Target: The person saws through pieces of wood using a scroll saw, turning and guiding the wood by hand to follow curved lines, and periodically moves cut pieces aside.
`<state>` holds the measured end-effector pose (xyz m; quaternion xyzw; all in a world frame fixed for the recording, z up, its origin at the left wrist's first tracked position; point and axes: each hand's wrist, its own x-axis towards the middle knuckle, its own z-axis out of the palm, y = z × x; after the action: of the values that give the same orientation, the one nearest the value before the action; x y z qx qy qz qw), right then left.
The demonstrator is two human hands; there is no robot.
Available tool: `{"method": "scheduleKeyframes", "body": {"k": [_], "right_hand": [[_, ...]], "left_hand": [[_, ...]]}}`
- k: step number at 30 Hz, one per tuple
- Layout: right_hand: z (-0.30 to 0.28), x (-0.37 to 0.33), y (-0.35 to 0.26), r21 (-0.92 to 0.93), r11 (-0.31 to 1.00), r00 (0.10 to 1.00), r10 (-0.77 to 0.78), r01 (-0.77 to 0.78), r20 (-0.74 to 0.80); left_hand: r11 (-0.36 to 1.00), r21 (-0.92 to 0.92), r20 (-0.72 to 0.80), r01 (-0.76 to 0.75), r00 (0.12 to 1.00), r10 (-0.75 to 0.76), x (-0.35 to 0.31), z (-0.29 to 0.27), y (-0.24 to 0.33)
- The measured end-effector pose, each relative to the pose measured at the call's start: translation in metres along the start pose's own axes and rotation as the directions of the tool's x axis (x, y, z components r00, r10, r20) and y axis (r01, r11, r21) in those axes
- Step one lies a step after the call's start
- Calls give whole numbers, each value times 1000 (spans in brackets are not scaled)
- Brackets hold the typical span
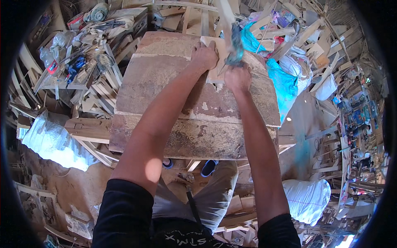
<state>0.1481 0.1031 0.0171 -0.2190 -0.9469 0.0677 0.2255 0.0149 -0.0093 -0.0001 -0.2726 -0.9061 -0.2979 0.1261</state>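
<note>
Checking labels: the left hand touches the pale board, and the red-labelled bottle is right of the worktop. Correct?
Not quite: the head view shows the red-labelled bottle left of the worktop. The left hand does touch the pale board.

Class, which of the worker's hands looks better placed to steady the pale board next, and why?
Probably the left hand: it rests on the pale board at its left side, while the right hand appears to be holding a blurred tool.
</note>
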Motion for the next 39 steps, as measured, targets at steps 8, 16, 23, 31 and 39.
{"method": "scheduleKeyframes", "body": {"k": [8, 16, 23, 31, 39], "right_hand": [[2, 3, 1, -67, 998, 999, -9, 12, 40], [15, 5, 6, -6, 999, 985, -52, 52, -162], [13, 7, 9, -42, 998, 997, -48, 46, -67], [-4, 2, -6, 27, 999, 999, 32, -32, -19], [8, 8, 6, -64, 998, 995, -9, 3, -99]], "left_hand": [[1000, -15, -7, -6, 1000, 6, 4, 4, -3], [999, -21, -22, -28, 999, 27, 5, 5, 0], [1000, -24, -14, -2, 1000, 2, 6, 3, 1], [1000, -12, 109, 18, 994, -16, 11, -3, 1], [1000, -12, 194, 3, 981, -1, 21, -4, -1]]}}
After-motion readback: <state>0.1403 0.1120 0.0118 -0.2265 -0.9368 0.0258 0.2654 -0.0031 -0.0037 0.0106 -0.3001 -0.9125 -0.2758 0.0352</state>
